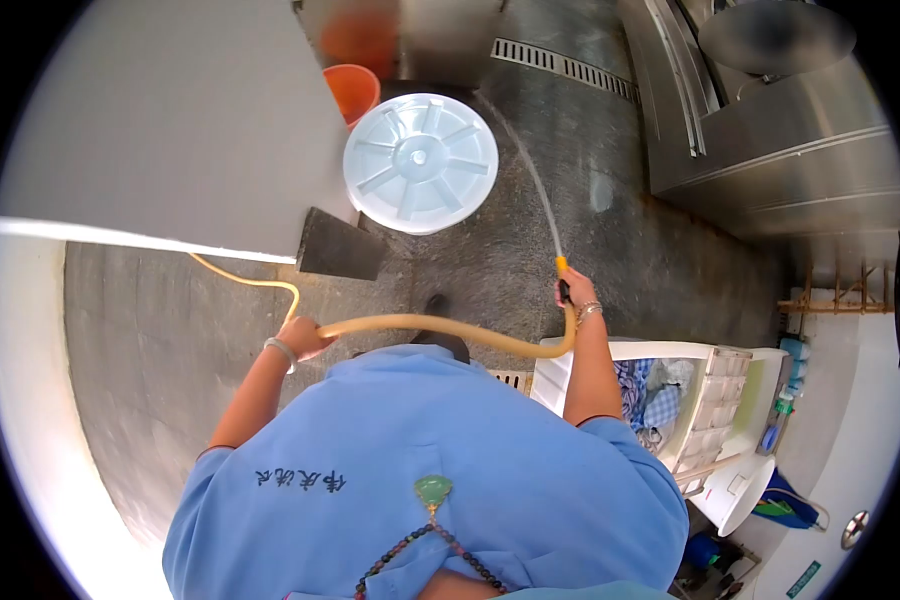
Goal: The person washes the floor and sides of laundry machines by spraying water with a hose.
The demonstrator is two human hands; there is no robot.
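Observation:
My right hand is wrapped round the black and yellow nozzle of a hose, and a thin stream of water arcs from it toward the upper middle of the floor. The tan hose loops from the nozzle across in front of my blue shirt. At the left, my left hand is closed on the same hose, whose thinner part runs off toward the grey panel. A round white lid with raised ribs lies beyond my hands.
An orange bucket stands behind the lid, near a grey panel and a dark block. Metal cabinets line the right. A white tub with cloths is at my right elbow. Drain grates cross the wet floor.

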